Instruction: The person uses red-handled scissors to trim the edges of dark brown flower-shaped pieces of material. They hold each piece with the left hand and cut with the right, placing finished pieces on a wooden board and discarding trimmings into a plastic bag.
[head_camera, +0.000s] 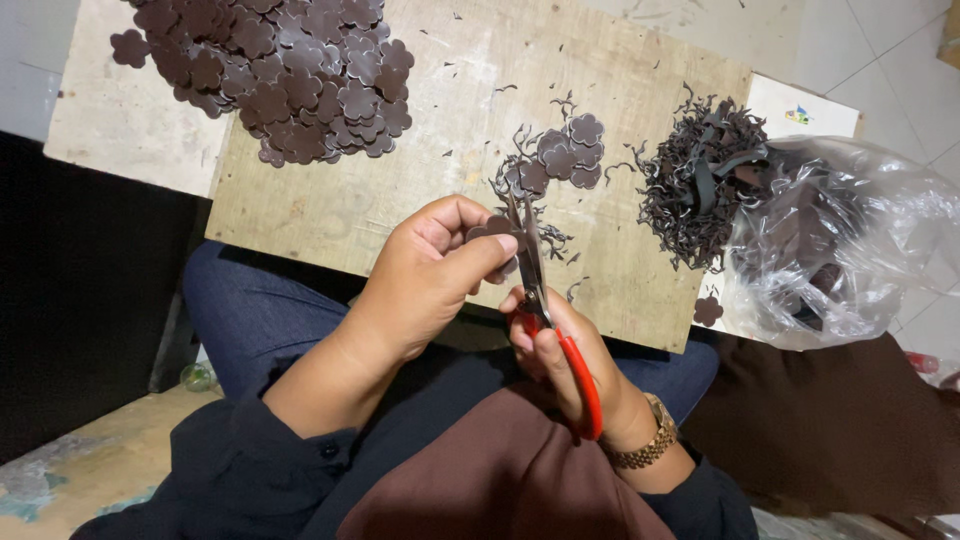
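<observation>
Scissors (540, 290) with red handles, clasped by right hand (560, 360), trim a brown flower piece (492, 228) in left hand's (430, 280) pinching grip, near a clear bag (850, 240).

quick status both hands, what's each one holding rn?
Left hand: closed, pinching a dark brown flower-shaped piece.
Right hand: closed on the red-handled scissors, blades at the piece.

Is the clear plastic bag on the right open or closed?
Open: the clear plastic bag gapes toward the board, with dark scraps spilling at its mouth.
</observation>
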